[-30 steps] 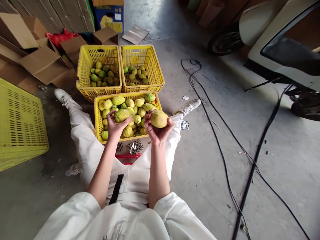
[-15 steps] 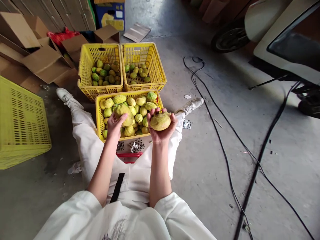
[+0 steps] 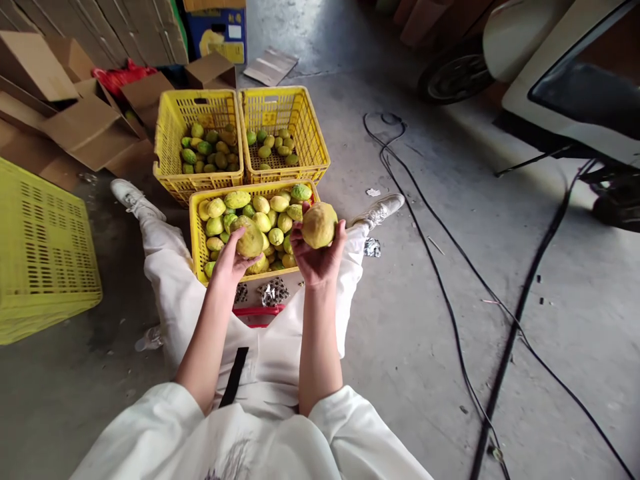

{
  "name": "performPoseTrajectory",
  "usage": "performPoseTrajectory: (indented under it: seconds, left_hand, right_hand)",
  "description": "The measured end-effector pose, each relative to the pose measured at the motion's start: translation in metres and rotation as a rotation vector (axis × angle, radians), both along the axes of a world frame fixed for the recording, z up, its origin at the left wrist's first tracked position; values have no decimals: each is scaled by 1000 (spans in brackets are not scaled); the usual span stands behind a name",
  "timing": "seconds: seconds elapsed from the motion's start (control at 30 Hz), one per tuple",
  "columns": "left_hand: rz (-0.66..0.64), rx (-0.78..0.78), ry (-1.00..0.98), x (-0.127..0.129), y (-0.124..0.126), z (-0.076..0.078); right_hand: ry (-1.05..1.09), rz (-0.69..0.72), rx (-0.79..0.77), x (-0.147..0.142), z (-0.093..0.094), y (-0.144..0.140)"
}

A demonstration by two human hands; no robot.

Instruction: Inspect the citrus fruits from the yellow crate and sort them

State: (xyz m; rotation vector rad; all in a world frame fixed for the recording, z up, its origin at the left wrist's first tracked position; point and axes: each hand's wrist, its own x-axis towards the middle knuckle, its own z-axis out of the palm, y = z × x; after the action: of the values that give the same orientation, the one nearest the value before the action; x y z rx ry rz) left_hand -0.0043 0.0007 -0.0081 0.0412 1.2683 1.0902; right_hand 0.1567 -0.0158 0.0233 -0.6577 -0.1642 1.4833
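My left hand (image 3: 231, 260) is closed round a rounded yellow-green fruit (image 3: 249, 240), thumb on its near side, just over the front crate. Held up in my right hand (image 3: 319, 263) is another fruit (image 3: 320, 225), yellow with a blunt end turned upward; my fingers curl round its sides. I cannot tell the exact kind of fruit. Between my legs, the front yellow crate (image 3: 199, 261) holds many similar yellow and green fruits (image 3: 261, 221), some hidden behind my hands.
Two more yellow crates, a left one (image 3: 165, 137) and a right one (image 3: 317, 143), stand behind with smaller heaps of fruit. A yellow-green crate (image 3: 47, 247) is at far left, near cardboard boxes (image 3: 90, 130). Black cables (image 3: 530, 280) cross the floor at right, beside a vehicle (image 3: 540, 80).
The fruit in my right hand has turned, from lying sideways to showing its blunt end, and is slightly higher. My left hand has rolled its fruit a little and lowered it slightly.
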Motion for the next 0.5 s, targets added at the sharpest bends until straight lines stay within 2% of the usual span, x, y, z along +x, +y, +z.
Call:
performPoseTrajectory:
  seconds: [0.1, 0.2, 0.27, 0.33, 0.43, 0.5]
  left_hand:
    - [-2, -104, 47, -1, 2, -2]
    - [-4, -147, 85, -2, 3, -7]
    - [-1, -165, 100, -4, 3, -14]
    - [4, -211, 100, -7, 3, -23]
    - [13, -309, 88, -13, 3, -39]
    - [19, -357, 85, -18, 2, -48]
  right_hand:
    - [-44, 28, -16, 1, -3, 1]
    - [-130, 34, -57, 3, -17, 6]
    - [-202, 17, -136, 2, -35, 10]
    - [-257, 10, -291, -2, -60, 11]
    - [-298, 97, -479, -12, -97, 3]
    - [-346, 145, -518, -18, -114, -3]
